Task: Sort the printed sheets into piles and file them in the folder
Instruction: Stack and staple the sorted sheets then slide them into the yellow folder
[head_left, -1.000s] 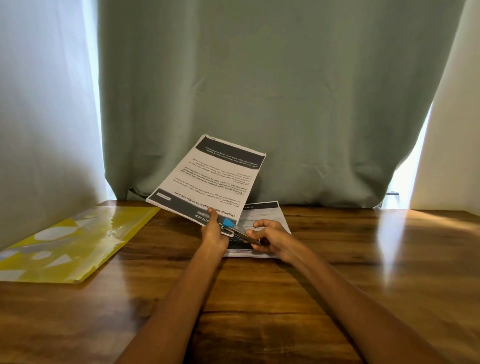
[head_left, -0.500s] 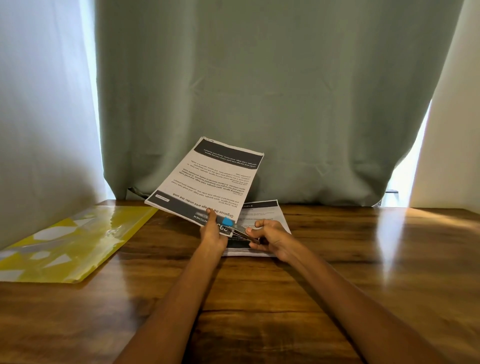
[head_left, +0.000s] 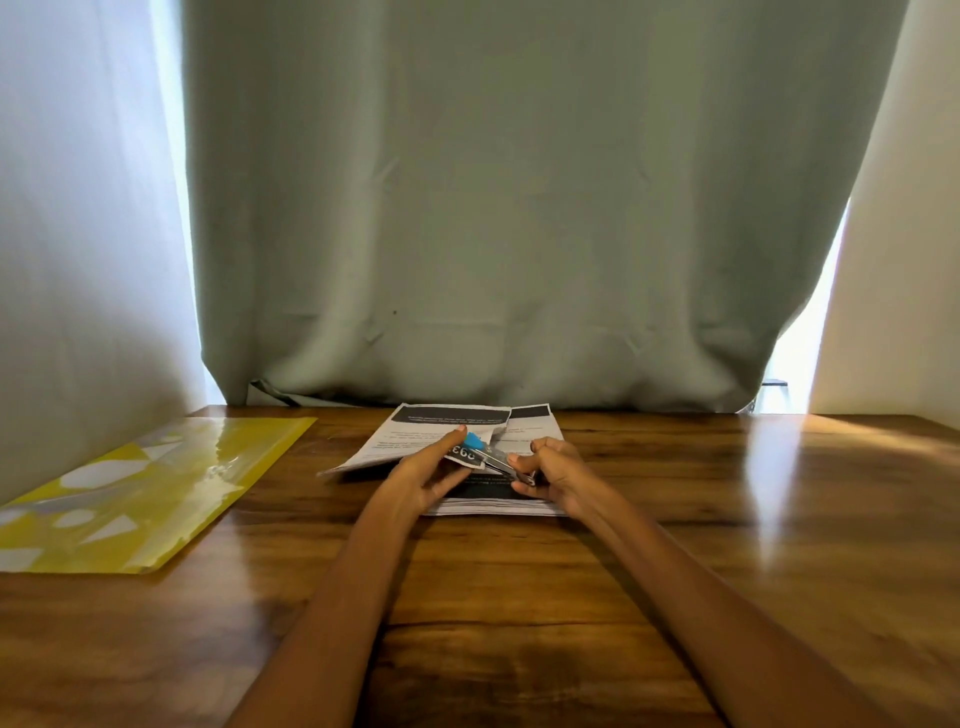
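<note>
Above the table (head_left: 519, 597), left hand (head_left: 423, 480) pinches a sheet (head_left: 415, 439), long axis running away; right hand (head_left: 553, 478) grips what looks like a stapler (head_left: 493, 460).

Raised sheet (head_left: 415, 441) now lowered — nearly flat on pile (head_left: 524, 501).

Glossy wooden table (head_left: 675, 571), shiny yellow plastic folder (head_left: 156, 499), matt cloth curtain (head_left: 519, 208), paper sheets (head_left: 415, 441)

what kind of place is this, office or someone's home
Probably a home desk by a window, though an office is possible: a wooden table set against a grey-green curtain with daylight at its edges, plus printed sheets and a yellow folder.
</note>
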